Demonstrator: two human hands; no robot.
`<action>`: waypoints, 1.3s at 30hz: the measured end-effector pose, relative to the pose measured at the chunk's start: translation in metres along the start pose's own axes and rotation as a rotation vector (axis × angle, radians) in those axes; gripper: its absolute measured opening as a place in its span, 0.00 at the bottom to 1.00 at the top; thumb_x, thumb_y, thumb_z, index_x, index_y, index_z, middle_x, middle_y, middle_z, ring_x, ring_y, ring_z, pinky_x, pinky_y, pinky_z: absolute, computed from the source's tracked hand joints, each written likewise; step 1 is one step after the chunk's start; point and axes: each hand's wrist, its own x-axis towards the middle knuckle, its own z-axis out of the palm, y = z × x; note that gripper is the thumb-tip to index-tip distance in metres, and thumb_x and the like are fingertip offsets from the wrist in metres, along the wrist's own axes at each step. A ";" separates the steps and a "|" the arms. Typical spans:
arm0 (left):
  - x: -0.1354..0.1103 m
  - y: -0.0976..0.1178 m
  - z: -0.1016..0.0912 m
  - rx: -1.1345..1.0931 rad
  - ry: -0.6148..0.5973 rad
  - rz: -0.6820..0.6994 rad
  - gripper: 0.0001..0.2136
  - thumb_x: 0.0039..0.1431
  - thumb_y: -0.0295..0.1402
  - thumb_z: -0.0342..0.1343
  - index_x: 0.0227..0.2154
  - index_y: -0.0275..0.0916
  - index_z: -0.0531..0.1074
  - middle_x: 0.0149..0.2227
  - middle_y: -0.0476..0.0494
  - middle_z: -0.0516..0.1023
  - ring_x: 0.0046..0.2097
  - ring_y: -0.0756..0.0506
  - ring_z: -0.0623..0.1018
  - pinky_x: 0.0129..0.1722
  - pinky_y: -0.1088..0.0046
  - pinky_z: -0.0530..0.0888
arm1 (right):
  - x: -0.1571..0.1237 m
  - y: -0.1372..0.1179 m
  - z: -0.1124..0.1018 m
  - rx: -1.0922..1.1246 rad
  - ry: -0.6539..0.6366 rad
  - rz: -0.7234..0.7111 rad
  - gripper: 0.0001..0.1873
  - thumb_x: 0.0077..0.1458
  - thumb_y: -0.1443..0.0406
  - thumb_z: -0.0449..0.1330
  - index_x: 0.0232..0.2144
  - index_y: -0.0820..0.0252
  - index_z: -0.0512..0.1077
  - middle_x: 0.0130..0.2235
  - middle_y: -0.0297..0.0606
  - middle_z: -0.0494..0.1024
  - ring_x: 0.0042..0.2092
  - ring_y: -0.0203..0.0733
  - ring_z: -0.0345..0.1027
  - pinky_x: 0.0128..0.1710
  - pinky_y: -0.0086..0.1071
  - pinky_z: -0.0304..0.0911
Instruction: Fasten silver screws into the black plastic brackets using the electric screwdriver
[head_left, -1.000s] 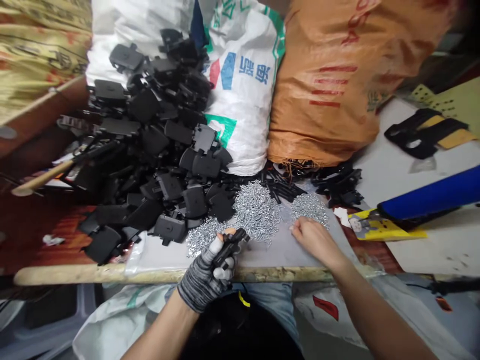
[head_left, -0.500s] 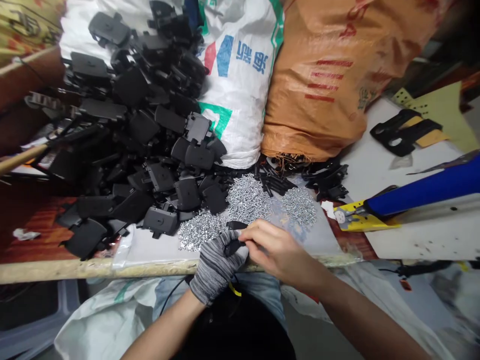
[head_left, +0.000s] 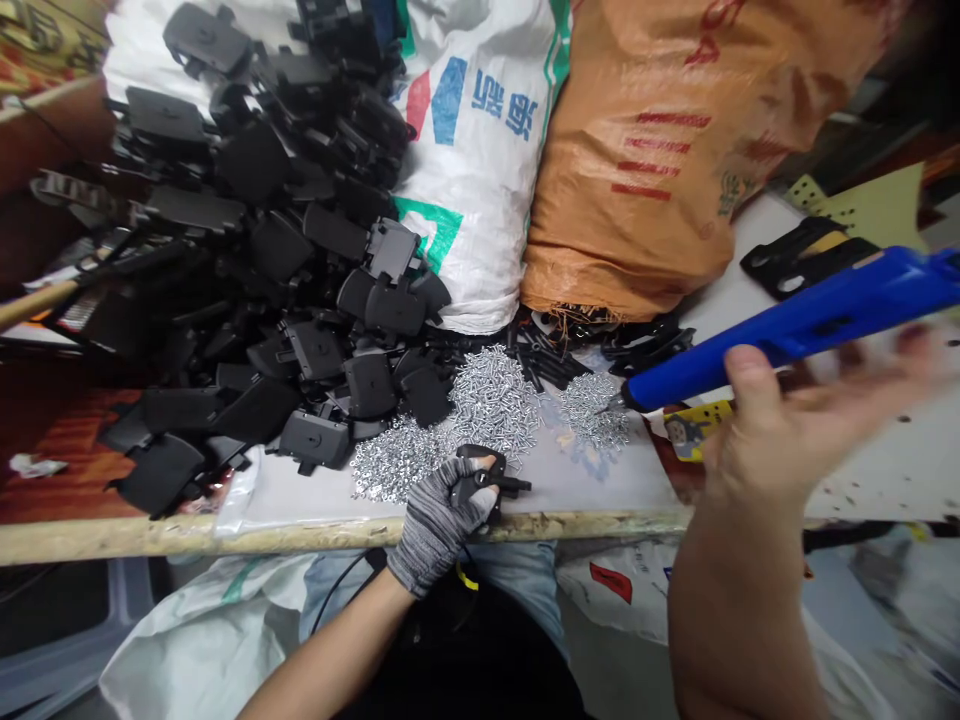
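My left hand (head_left: 439, 515), in a grey striped glove with bare fingertips, is closed around a small black plastic part (head_left: 480, 483) at the table's front edge. A dark stub sticks out of this part to the right. On the right, my bare right hand (head_left: 787, 430) is at a blue electric screwdriver (head_left: 780, 330), thumb against its near side. The other fingers reach behind and below the body and are smeared by motion. The tool's black front end points left, near the small screw pile (head_left: 596, 410). Its bit cannot be made out.
Black plastic parts (head_left: 255, 240) are heaped at the left. Larger screws (head_left: 491, 400) and nuts (head_left: 394, 462) lie in piles before my left hand. A white sack (head_left: 480, 200) and an orange sack (head_left: 630, 170) stand behind. A yellow card (head_left: 694, 428) lies under the tool.
My right hand has left the black part and moved right to the blue screwdriver, which has shifted left and up. My left hand still holds the part, now more in view.
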 end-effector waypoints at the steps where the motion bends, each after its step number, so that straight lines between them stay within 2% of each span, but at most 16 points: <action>1: 0.001 -0.002 0.000 0.020 0.007 0.027 0.17 0.56 0.38 0.64 0.48 0.37 0.79 0.51 0.38 0.81 0.48 0.40 0.81 0.48 0.64 0.79 | 0.005 0.002 0.004 0.111 -0.035 0.040 0.33 0.55 0.59 0.68 0.59 0.45 0.59 0.56 0.41 0.74 0.60 0.53 0.69 0.60 0.51 0.65; 2: 0.001 -0.003 0.001 0.036 0.010 0.047 0.17 0.57 0.37 0.64 0.48 0.37 0.79 0.52 0.38 0.81 0.50 0.40 0.81 0.51 0.63 0.77 | 0.007 0.002 0.010 0.200 -0.076 0.065 0.33 0.51 0.61 0.71 0.56 0.48 0.62 0.50 0.40 0.77 0.52 0.52 0.76 0.57 0.52 0.68; 4: 0.002 -0.004 0.001 0.062 0.015 0.072 0.16 0.57 0.36 0.63 0.48 0.37 0.79 0.52 0.38 0.81 0.52 0.39 0.80 0.55 0.61 0.75 | 0.000 -0.004 0.026 0.289 -0.190 0.116 0.34 0.47 0.64 0.71 0.55 0.51 0.63 0.42 0.36 0.80 0.42 0.47 0.79 0.53 0.52 0.70; 8: 0.003 -0.004 0.003 0.095 0.025 0.105 0.15 0.57 0.35 0.63 0.47 0.37 0.79 0.51 0.39 0.82 0.52 0.40 0.80 0.57 0.60 0.74 | -0.038 -0.031 0.054 0.440 -0.317 0.136 0.30 0.49 0.65 0.67 0.54 0.50 0.65 0.38 0.31 0.77 0.38 0.43 0.76 0.46 0.46 0.73; 11: 0.002 -0.003 0.005 0.079 0.031 0.074 0.15 0.56 0.35 0.64 0.46 0.37 0.79 0.49 0.40 0.83 0.50 0.40 0.81 0.56 0.61 0.75 | -0.065 -0.049 0.069 0.559 -0.328 0.200 0.25 0.51 0.65 0.64 0.51 0.48 0.66 0.30 0.27 0.71 0.29 0.38 0.71 0.33 0.39 0.72; 13: 0.002 -0.003 0.006 0.052 0.032 0.026 0.16 0.54 0.35 0.65 0.45 0.36 0.79 0.48 0.39 0.83 0.49 0.39 0.81 0.54 0.61 0.76 | -0.077 -0.055 0.077 0.632 -0.321 0.251 0.23 0.52 0.64 0.65 0.49 0.48 0.65 0.27 0.24 0.70 0.25 0.36 0.68 0.29 0.36 0.70; 18: 0.001 -0.003 0.005 -0.005 0.026 -0.008 0.15 0.53 0.36 0.66 0.43 0.37 0.79 0.45 0.41 0.83 0.47 0.40 0.81 0.49 0.64 0.77 | -0.090 -0.051 0.085 0.650 -0.328 0.299 0.20 0.53 0.64 0.65 0.47 0.51 0.63 0.27 0.23 0.73 0.25 0.37 0.70 0.29 0.37 0.71; 24: 0.003 0.002 0.004 0.053 0.023 0.019 0.14 0.53 0.36 0.65 0.42 0.37 0.79 0.44 0.41 0.84 0.44 0.41 0.81 0.47 0.64 0.78 | -0.092 -0.045 0.082 0.635 -0.423 0.197 0.19 0.56 0.65 0.64 0.47 0.50 0.64 0.28 0.23 0.74 0.27 0.36 0.71 0.34 0.39 0.71; 30: 0.005 0.001 0.005 0.037 0.009 -0.014 0.13 0.53 0.37 0.65 0.40 0.36 0.78 0.41 0.41 0.84 0.40 0.42 0.81 0.43 0.66 0.78 | -0.091 -0.043 0.083 0.619 -0.446 0.193 0.18 0.55 0.65 0.65 0.46 0.50 0.63 0.27 0.23 0.73 0.26 0.37 0.71 0.33 0.39 0.71; 35: 0.006 0.000 0.004 0.151 0.031 0.053 0.09 0.55 0.36 0.64 0.37 0.38 0.79 0.40 0.42 0.84 0.42 0.42 0.81 0.47 0.65 0.77 | -0.086 -0.031 0.086 0.663 -0.658 0.126 0.18 0.56 0.61 0.65 0.43 0.48 0.60 0.26 0.23 0.71 0.25 0.37 0.70 0.28 0.36 0.71; 39: 0.006 0.001 0.005 0.174 0.050 0.036 0.09 0.55 0.35 0.63 0.37 0.38 0.78 0.39 0.43 0.83 0.42 0.41 0.80 0.49 0.61 0.76 | -0.088 -0.022 0.091 0.612 -0.653 0.092 0.16 0.57 0.57 0.64 0.42 0.48 0.62 0.25 0.24 0.69 0.24 0.37 0.69 0.29 0.38 0.73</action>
